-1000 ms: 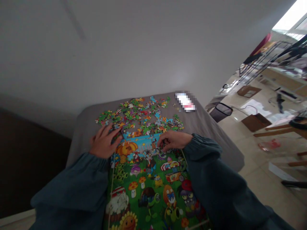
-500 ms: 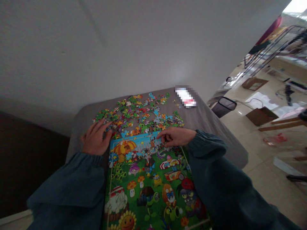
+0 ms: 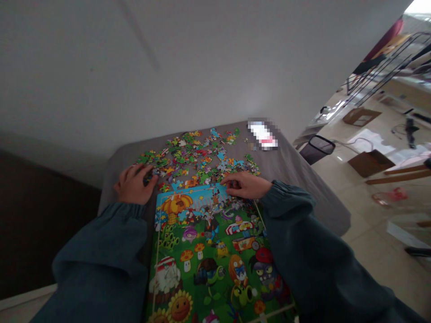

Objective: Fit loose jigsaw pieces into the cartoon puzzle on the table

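A jigsaw puzzle board (image 3: 208,251) with a bright cartoon garden picture lies in front of me, its upper part crossed by a band of uneven piece edges. Past its far edge, loose puzzle pieces (image 3: 188,152) are spread in a heap. My left hand (image 3: 136,183) rests at the heap's left side, fingers bent but apart, thumb held away. At the board's top edge, right of the middle, my right hand (image 3: 249,185) has its thumb and curled fingers drawn together. Whatever lies between those fingertips is hidden.
Everything lies on a grey cloth-covered surface (image 3: 303,193) against a pale wall (image 3: 202,67). A lit, blurred-out phone (image 3: 263,134) is at the back right. On the floor to the right are a dark bin (image 3: 318,148) and cardboard boxes (image 3: 370,162).
My right fingertips have shifted away from me, from the blue part of the picture to the board's top edge. My left fingers have bent slightly more. The view has tilted a little.
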A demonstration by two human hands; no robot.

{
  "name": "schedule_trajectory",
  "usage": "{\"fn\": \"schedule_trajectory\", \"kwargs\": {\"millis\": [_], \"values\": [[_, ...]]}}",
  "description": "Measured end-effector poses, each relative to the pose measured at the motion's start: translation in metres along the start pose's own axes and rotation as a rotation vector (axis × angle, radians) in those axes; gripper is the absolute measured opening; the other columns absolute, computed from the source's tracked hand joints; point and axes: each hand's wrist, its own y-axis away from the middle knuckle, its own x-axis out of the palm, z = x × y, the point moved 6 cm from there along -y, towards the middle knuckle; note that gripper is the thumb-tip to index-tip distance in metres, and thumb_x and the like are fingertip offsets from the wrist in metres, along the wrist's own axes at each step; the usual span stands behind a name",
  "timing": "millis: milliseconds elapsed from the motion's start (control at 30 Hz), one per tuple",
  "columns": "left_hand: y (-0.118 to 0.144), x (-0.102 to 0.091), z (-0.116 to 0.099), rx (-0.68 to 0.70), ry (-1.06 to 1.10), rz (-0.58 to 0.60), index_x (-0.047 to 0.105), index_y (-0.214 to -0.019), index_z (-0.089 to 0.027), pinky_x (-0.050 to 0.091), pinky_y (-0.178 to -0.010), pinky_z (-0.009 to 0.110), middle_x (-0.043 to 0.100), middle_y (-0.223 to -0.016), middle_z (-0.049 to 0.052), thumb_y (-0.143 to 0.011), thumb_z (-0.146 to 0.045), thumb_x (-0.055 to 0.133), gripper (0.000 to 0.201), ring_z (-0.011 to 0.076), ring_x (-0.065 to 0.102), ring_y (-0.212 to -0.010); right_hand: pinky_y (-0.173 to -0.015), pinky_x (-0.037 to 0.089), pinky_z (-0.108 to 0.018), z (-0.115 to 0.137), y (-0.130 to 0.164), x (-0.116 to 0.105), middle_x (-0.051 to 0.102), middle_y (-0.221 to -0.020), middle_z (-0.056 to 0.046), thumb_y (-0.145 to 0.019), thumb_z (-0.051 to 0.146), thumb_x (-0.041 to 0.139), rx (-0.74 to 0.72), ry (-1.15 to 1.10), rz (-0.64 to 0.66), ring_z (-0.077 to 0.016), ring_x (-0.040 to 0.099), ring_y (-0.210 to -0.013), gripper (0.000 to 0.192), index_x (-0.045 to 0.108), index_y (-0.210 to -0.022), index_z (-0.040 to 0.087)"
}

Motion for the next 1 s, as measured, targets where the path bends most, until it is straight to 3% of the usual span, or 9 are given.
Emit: {"fn": "schedule_trajectory", "kwargs": {"millis": [200, 467, 1000], "values": [[0.001, -0.003, 0.001, -0.035, 0.012, 0.008, 0.060, -0.149, -0.017, 0.027, -0.120, 0.075, 0.044, -0.166, 0.022, -0.102, -0.049, 0.054, 0.057, 0.0468, 0.027, -0.157, -0.067, 0.048, -0.027, 0.000, 0.001, 0.000, 0.073, -0.089, -0.004, -0.097, 0.024, 0.066, 0.012, -0.031, -0.003, -0.0138, 0.061, -0.069, 0.031, 0.073, -0.125, 0.014], [0.005, 0.001, 0.008, -0.063, 0.006, -0.013, 0.066, -0.141, -0.027, 0.029, -0.121, 0.074, 0.045, -0.167, 0.015, -0.102, -0.054, 0.051, 0.050, 0.0462, 0.027, -0.158, -0.066, 0.048, -0.026, 0.001, 0.000, 0.000, 0.072, -0.084, -0.004, -0.097, 0.022, 0.066, 0.032, -0.022, -0.016, -0.0130, 0.060, -0.067, 0.030, 0.073, -0.125, 0.013], [0.006, -0.008, 0.003, -0.051, 0.010, -0.024, 0.066, -0.138, -0.023, 0.032, -0.123, 0.068, 0.050, -0.163, 0.013, -0.100, -0.045, 0.059, 0.044, 0.0413, 0.033, -0.156, -0.068, 0.050, -0.027, 0.001, 0.001, -0.001, 0.074, -0.089, -0.005, -0.098, 0.023, 0.065, 0.008, 0.003, -0.019, -0.0141, 0.065, -0.072, 0.029, 0.073, -0.125, 0.015]]}}
